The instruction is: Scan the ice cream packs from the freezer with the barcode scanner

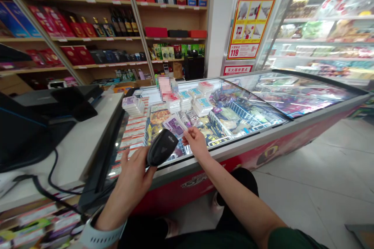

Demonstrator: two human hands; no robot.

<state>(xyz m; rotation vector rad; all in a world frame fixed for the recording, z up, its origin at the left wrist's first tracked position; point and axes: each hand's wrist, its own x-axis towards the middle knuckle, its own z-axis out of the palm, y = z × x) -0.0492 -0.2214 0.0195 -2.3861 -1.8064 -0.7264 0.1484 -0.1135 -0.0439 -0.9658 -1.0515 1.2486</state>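
Observation:
My left hand (134,173) is wrapped round a black handheld barcode scanner (163,147), its head tilted over the freezer's glass lid. Just beyond the scanner head, my right hand (196,140) pinches the corner of a flat purple-and-white packet (175,125). What the packet contains is too small to make out. On the glass behind it stand several stacks of similar flat packs: a purple-topped stack (133,106) at the left, a blue-topped stack (202,106) to the right and a red-topped stack (173,104) between them.
The chest freezer (233,149) holds frozen bags and wire baskets (244,113) under its glass. To the left is a counter (99,120) with a black terminal (26,124) and cables. Shelves of boxes (115,39) line the back; a lit display fridge (324,35) is at right.

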